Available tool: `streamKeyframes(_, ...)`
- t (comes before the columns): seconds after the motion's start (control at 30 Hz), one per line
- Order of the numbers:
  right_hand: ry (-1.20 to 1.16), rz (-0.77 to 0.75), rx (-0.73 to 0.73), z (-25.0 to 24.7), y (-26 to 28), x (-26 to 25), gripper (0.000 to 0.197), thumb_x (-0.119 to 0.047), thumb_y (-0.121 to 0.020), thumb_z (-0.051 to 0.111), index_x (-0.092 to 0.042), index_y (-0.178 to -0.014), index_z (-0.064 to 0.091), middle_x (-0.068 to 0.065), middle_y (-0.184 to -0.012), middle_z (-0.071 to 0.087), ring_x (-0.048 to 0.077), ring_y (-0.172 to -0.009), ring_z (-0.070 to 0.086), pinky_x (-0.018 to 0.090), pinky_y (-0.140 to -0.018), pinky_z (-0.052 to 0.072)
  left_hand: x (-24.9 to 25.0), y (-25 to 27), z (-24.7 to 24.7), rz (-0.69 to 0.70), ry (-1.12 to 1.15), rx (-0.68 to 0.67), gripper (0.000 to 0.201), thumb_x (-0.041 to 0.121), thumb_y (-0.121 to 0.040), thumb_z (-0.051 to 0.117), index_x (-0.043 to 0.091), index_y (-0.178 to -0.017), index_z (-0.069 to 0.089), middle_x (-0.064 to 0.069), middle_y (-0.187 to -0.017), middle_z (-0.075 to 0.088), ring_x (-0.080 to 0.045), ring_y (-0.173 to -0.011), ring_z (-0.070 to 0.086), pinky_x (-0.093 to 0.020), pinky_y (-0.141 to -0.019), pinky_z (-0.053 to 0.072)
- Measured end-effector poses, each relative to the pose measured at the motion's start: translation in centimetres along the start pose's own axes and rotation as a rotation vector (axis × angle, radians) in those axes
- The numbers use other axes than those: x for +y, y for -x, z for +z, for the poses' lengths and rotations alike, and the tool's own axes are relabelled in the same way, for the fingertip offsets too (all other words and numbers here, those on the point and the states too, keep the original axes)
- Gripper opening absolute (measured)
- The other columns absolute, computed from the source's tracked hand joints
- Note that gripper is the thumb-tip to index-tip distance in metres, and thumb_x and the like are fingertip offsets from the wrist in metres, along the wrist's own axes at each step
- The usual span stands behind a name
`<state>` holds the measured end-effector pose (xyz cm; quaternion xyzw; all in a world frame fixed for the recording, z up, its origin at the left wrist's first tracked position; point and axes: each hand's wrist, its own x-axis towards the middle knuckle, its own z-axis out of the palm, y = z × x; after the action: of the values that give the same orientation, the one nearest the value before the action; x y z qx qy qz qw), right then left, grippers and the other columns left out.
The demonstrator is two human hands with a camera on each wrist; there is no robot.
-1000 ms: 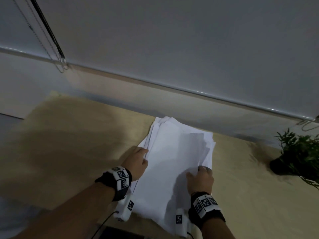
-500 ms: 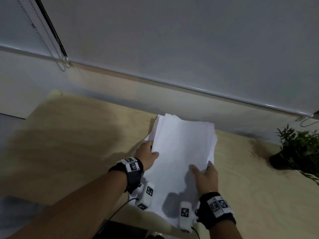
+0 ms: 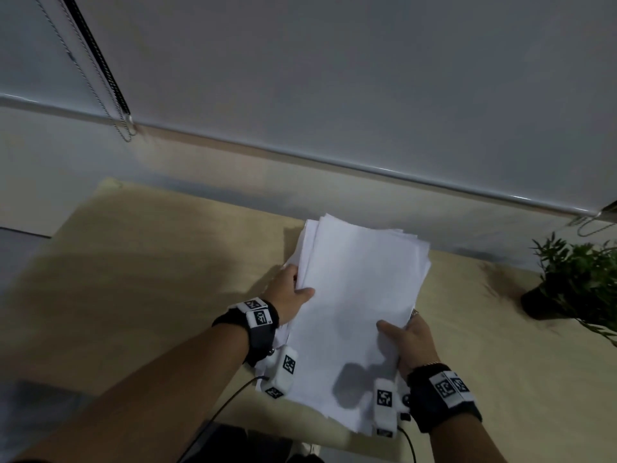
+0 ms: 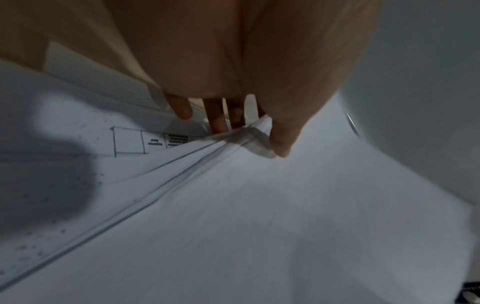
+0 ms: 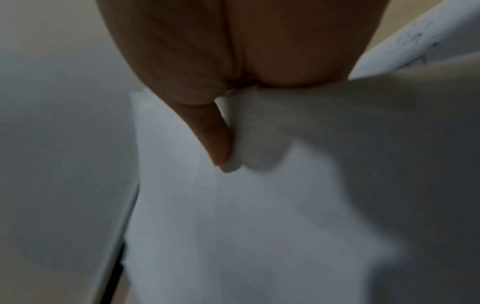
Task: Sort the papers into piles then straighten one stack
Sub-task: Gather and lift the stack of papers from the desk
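Both hands gripping one stack of white papers [image 3: 360, 295]: left hand [image 3: 287, 293] pinching its left edge, thumb on top and fingers [image 4: 217, 118] underneath; right hand [image 3: 408, 342] pinching its near-right edge, thumb over the top sheet. Holding the stack tilted over the wooden table [image 3: 150, 279], well left of the potted plant [image 3: 574, 279]. Fanning unevenly along the stack's left side, printed sheets [image 4: 155, 142] already peeking out below the grip. Probably risking lower sheets slipping free and creasing where thumbs are bunching the paper.
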<state>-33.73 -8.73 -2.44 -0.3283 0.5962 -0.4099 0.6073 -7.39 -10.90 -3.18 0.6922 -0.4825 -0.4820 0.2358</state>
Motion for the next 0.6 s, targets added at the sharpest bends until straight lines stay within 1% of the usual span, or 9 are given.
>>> streamKeyframes(0.07, -0.04, 0.027, 0.016, -0.1, -0.4, -0.2, 0.04, 0.02, -0.078, 0.058, 0.001, -0.113, 0.062, 0.024, -0.104, 0.072, 0.044, -0.091, 0.069, 0.054, -0.083, 0.055, 0.1, 0.1, 0.0, -0.028, -0.071, 0.084, 0.061, 0.04, -0.085, 0.066, 0.02, -0.136, 0.039, 0.003, -0.132, 0.039, -0.02, -0.118, 0.046, -0.033, -0.105, 0.037)
streamKeyframes(0.17, 0.03, 0.065, 0.109, -0.9, -1.2, 0.5, 0.033, 0.017, -0.077, 0.062, -0.003, -0.103, 0.064, 0.023, -0.1, 0.072, 0.04, -0.086, 0.069, 0.055, -0.084, 0.055, 0.4, 0.3, 0.0, -0.018, -0.112, 0.075, 0.072, 0.038, -0.089, 0.064, 0.019, -0.149, 0.029, -0.005, -0.15, 0.04, -0.028, -0.136, 0.042, -0.037, -0.11, 0.036)
streamKeyframes(0.23, 0.236, 0.051, 0.146, -1.2, -1.5, 1.0, 0.03, 0.01, -0.074, 0.068, -0.003, -0.101, 0.065, 0.021, -0.099, 0.072, 0.038, -0.087, 0.07, 0.052, -0.08, 0.056, 0.0, 0.1, 0.5, 0.001, -0.159, 0.052, 0.049, 0.031, -0.092, 0.061, 0.018, -0.137, 0.047, -0.005, -0.134, 0.057, -0.029, -0.127, 0.053, -0.034, -0.1, 0.043)
streamKeyframes(0.3, 0.318, 0.034, 0.134, -1.0, -1.2, 0.9, 0.03, 0.01, -0.078, 0.066, -0.001, -0.106, 0.063, 0.02, -0.104, 0.071, 0.036, -0.09, 0.068, 0.043, -0.076, 0.056, -0.1, 0.0, 0.6, 0.071, -0.277, 0.039, 0.015, 0.032, -0.092, 0.058, 0.017, -0.095, 0.06, -0.004, -0.092, 0.063, -0.034, -0.105, 0.063, -0.033, -0.077, 0.045)
streamKeyframes(0.33, 0.301, 0.011, 0.119, -0.9, -1.0, 0.6, 0.03, 0.011, -0.08, 0.064, -0.001, -0.108, 0.063, 0.02, -0.105, 0.072, 0.037, -0.092, 0.068, 0.043, -0.078, 0.056, -0.1, -0.1, 0.4, 0.095, -0.316, 0.048, 0.02, 0.035, -0.092, 0.059, 0.015, -0.087, 0.058, -0.003, -0.085, 0.061, -0.034, -0.1, 0.064, -0.031, -0.071, 0.041)
streamKeyframes(0.43, 0.175, -0.128, 0.065, -0.5, 0.8, -2.0, 0.034, 0.012, -0.082, 0.063, -0.004, -0.111, 0.064, 0.013, -0.105, 0.074, 0.032, -0.097, 0.07, 0.043, -0.085, 0.056, 0.7, 0.4, -1.5, 0.139, -0.13, 0.039, 0.06, 0.042, -0.086, 0.069, 0.012, -0.134, 0.049, -0.001, -0.129, 0.058, -0.022, -0.121, 0.055, -0.03, -0.093, 0.041)
streamKeyframes(0.47, 0.16, -0.185, 0.04, -0.2, 1.4, -3.4, 0.034, 0.013, -0.082, 0.063, -0.005, -0.11, 0.065, 0.009, -0.102, 0.075, 0.026, -0.094, 0.072, 0.038, -0.082, 0.058, 1.3, 0.5, -2.5, 0.173, -0.017, 0.065, 0.065, 0.039, -0.083, 0.074, 0.013, -0.135, 0.047, 0.0, -0.132, 0.057, -0.018, -0.12, 0.055, -0.031, -0.095, 0.042)
streamKeyframes(0.53, 0.184, -0.305, 0.027, 0.6, 2.1, -6.5, 0.031, 0.013, -0.08, 0.067, -0.005, -0.104, 0.067, -0.001, -0.092, 0.078, 0.014, -0.083, 0.073, 0.026, -0.071, 0.057, 3.6, 1.2, -4.5, 0.309, 0.089, 0.162, 0.041, 0.029, -0.081, 0.078, 0.018, -0.116, 0.058, 0.001, -0.112, 0.067, -0.004, -0.093, 0.064, -0.026, -0.08, 0.046)
streamKeyframes(0.6, 0.172, -0.422, 0.056, 1.7, 2.3, -9.1, 0.024, 0.011, -0.077, 0.071, -0.002, -0.097, 0.07, -0.004, -0.083, 0.077, 0.01, -0.075, 0.072, 0.022, -0.065, 0.055, 6.0, 1.9, -6.1, 0.432, 0.147, 0.29, 0.019, 0.021, -0.084, 0.075, 0.02, -0.101, 0.067, 0.005, -0.093, 0.072, 0.009, -0.073, 0.063, -0.017, -0.07, 0.047)
